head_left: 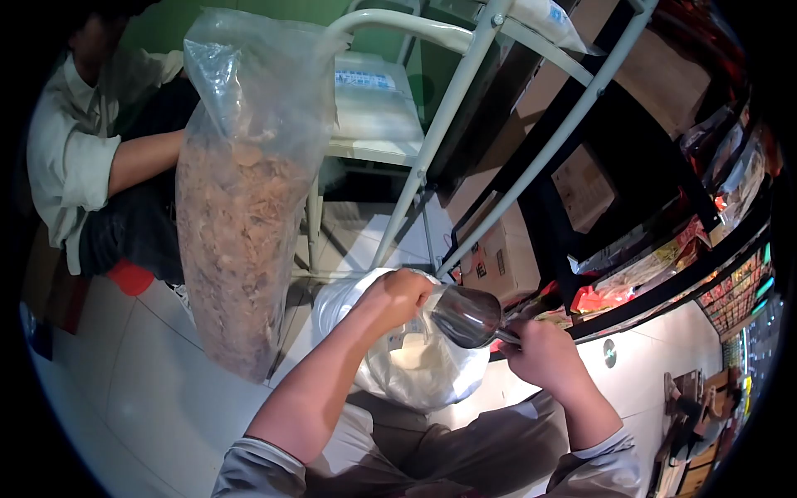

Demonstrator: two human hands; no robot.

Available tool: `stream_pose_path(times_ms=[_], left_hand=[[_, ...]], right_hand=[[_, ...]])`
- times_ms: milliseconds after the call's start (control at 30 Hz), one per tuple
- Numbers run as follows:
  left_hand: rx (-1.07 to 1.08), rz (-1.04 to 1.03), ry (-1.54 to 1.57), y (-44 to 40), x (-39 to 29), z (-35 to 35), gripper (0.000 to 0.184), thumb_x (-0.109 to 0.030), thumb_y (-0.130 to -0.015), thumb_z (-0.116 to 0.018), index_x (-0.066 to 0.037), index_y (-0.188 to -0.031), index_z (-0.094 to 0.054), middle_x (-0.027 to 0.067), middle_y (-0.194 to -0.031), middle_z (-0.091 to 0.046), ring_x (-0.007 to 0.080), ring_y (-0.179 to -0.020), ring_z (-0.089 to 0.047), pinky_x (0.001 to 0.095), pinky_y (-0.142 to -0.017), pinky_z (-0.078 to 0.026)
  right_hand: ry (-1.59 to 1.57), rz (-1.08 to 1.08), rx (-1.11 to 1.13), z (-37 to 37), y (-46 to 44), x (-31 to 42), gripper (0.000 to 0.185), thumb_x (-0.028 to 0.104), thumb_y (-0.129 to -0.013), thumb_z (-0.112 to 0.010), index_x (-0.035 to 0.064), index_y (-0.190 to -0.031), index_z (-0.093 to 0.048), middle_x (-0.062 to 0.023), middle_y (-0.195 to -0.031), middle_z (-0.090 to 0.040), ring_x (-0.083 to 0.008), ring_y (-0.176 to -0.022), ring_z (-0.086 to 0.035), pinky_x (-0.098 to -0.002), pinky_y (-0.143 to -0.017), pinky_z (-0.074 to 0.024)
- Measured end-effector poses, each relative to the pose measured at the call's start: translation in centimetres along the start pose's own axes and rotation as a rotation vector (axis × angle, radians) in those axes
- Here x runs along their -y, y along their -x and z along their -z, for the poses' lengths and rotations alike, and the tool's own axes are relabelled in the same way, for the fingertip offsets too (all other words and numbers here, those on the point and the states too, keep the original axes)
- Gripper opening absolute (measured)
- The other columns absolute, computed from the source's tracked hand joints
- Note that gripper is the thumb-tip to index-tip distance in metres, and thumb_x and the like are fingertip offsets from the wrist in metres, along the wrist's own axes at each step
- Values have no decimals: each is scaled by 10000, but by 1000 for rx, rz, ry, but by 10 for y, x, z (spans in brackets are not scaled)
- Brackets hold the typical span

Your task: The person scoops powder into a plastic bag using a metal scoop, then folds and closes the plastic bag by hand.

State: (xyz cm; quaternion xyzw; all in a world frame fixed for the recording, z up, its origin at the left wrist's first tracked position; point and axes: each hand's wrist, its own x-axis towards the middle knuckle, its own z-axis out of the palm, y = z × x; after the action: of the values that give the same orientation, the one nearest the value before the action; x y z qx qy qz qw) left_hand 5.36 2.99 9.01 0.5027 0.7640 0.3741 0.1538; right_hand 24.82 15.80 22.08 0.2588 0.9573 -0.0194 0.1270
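My right hand is closed around the handle of a metal scoop, whose bowl points left toward my left hand. My left hand is closed at the top of a translucent plastic bag, apparently gripping its edge; the fingertips are partly hidden. Pale contents show inside this bag, which stands between my knees. The scoop is over the bag's opening, and I cannot tell whether anything is in it.
A tall clear sack of brown flakes stands on the left, beside a seated person. Behind my hands rises a white metal frame. Cardboard boxes and a shelf of packets are on the right.
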Motion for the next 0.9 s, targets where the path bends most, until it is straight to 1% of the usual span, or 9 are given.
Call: stream_pose_path(times_ms=[100,167,233,367,533,567,633,733,900], left_hand=[[-32,25,38,-2,4,3,87,60,-720,-529,-13,-738,-573,159,-711,-638,270,-724,-679,367,-645,-496],[-58,54,63,-1,8,4,95,69,-724,-517,-11,-740,-567,154,-713,-639,265,-726,-684,365,-641,-497],[-92,89,59,1,8,6,95,72,-733,-507,-10,-736,-555,150,-710,-637,259,-723,-694,356,-637,-500],[-113,96,145,3,10,15,84,77,-752,-507,10,-750,-558,165,-718,-635,271,-729,-699,355,-642,-504],[-85,95,103,0,12,15,35,57,-753,-565,23,-756,-561,185,-721,-627,274,-739,-700,360,-660,-507],[-87,138,120,-1,13,14,35,27,-722,-594,0,-742,-584,183,-741,-635,336,-755,-660,394,-682,-503],[-93,161,131,-5,12,13,45,-3,-691,-623,-23,-728,-606,181,-761,-643,398,-771,-620,428,-704,-498],[-124,161,87,-3,14,10,41,0,-700,-620,-33,-719,-606,173,-759,-647,386,-776,-627,424,-706,-503],[-60,161,53,-1,11,7,73,15,-712,-599,-58,-717,-602,150,-765,-646,364,-780,-633,422,-694,-504]], right_hand=[[-219,-2,-172,-4,10,-10,218,203,-812,-651,-7,-866,-674,-238,-763,-645,-422,-774,-636,-457,-713,-511],[-363,-90,-199,-2,21,-19,179,128,-802,-695,-32,-876,-667,-225,-744,-646,-352,-701,-649,-380,-643,-480],[-438,-296,-88,0,39,-24,214,151,-810,-681,-36,-912,-674,-233,-757,-653,-370,-729,-657,-389,-672,-492],[-368,-383,69,-33,44,-23,298,271,-858,-606,-23,-852,-657,-257,-843,-653,-418,-853,-646,-466,-765,-496],[-183,-1,357,-173,1,-42,374,352,-871,-569,12,-985,-676,-243,-945,-656,-398,-964,-631,-487,-829,-500],[-168,58,393,-213,-25,-38,364,325,-872,-559,-9,-963,-672,-257,-941,-650,-405,-957,-630,-498,-831,-499],[-212,-30,233,-309,-77,-29,365,293,-850,-559,-54,-913,-651,-305,-972,-632,-410,-963,-634,-515,-829,-501],[-273,15,208,-308,-104,6,378,293,-832,-564,-72,-899,-638,-330,-978,-628,-418,-961,-641,-520,-823,-507],[-489,-283,18,-355,-136,33,410,338,-848,-574,-57,-938,-639,-297,-966,-655,-435,-969,-638,-500,-856,-506]])
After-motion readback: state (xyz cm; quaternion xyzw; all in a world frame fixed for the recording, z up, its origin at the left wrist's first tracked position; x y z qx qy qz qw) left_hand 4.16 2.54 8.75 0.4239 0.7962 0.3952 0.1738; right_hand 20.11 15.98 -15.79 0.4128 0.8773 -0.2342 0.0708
